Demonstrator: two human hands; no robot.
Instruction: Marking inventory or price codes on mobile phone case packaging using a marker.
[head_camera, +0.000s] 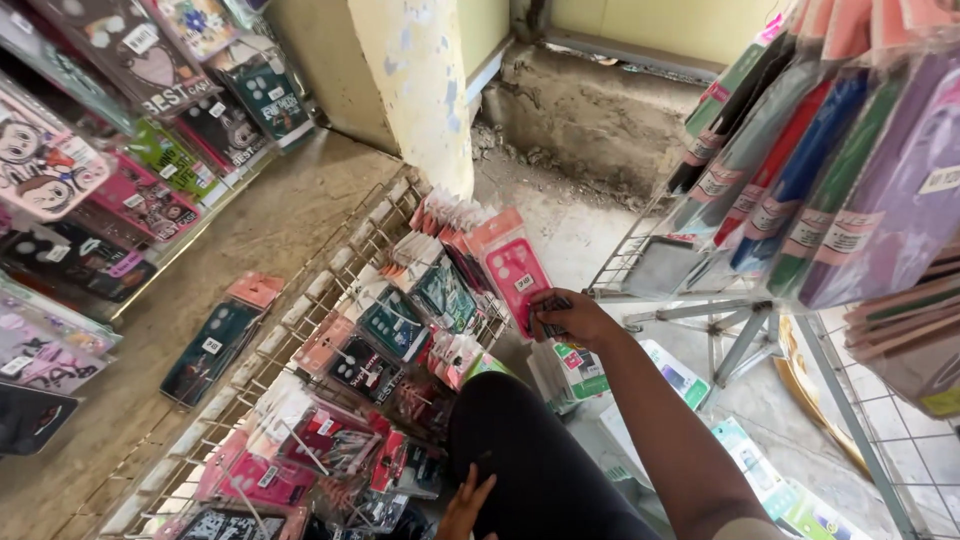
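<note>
While the view looks down a narrow stall aisle, these are the points that matter.

Right hand: the right hand (572, 318) reaches forward, fingers curled around a small dark phone case (551, 316), pinching it by its edges just beside the pink case (517, 270) hanging at the end of the rack.

Left hand: the left hand (466, 505) rests low against the dark trouser leg (520, 450), fingers spread and loose, holding nothing.

Where the case is: in the right hand's grip, at the near end of the wire rack (300, 330), touching or almost touching the pink case's packet; I cannot tell which.

How it should handle: probably light and thin, a stiff shell in a slick clear wrapper, so it may slide under a loose pinch. The long side edges look like the safest place to hold.

Direction: most of the dark case is hidden by the fingers, so its long axis is uncertain; it seems to run up and away from the person, much like the pink case beside it.

Around it: rows of packed cases hang on the rack's hooks, more cases (820, 180) hang on a stand (720, 320) to the right, and a few packets (215, 345) lie on the concrete floor (250, 230).
</note>
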